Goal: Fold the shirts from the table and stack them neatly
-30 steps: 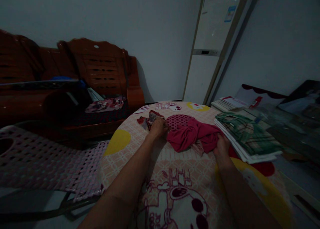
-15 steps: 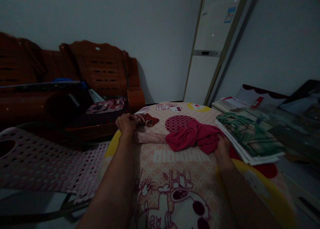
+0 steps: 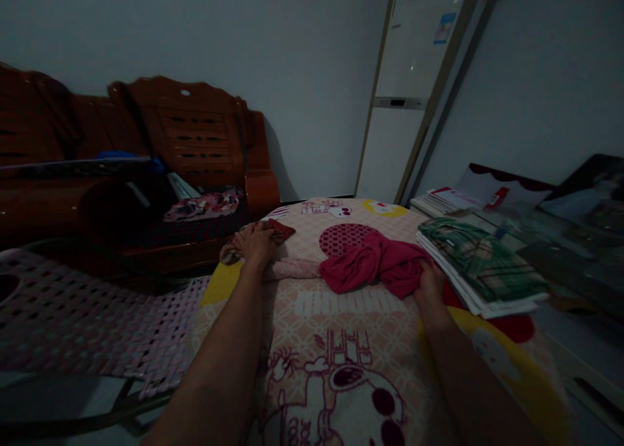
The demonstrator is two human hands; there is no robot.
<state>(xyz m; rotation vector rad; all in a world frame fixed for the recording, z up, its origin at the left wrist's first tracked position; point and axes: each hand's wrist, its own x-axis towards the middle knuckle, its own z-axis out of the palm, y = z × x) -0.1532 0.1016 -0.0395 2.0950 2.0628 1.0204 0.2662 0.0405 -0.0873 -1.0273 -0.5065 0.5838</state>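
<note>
A bunched dark pink garment [image 3: 363, 264] lies across the middle of the cloth-covered table. My right hand [image 3: 429, 282] is closed on its right end. At the left edge of the table, my left hand [image 3: 258, 244] rests on a crumpled reddish patterned cloth [image 3: 231, 248], fingers stretched out over it. Part of that cloth is hidden beneath the hand. A pale pink strip of fabric [image 3: 296, 268] runs between my left hand and the pink garment; whether it joins either is unclear.
Just right of my right hand sits a folded green plaid garment [image 3: 480, 254] on folded white cloth [image 3: 475, 309]. Behind it are stacked papers [image 3: 439, 202]. A woven chair [image 3: 97, 316] stands left of the table [image 3: 341, 309]. Farther back is a wooden sofa [image 3: 195, 131] with cloth on it.
My left hand has moved slightly right and flattened from a pinch onto the reddish cloth, which now spreads farther left under it. My right hand keeps its hold on the pink garment.
</note>
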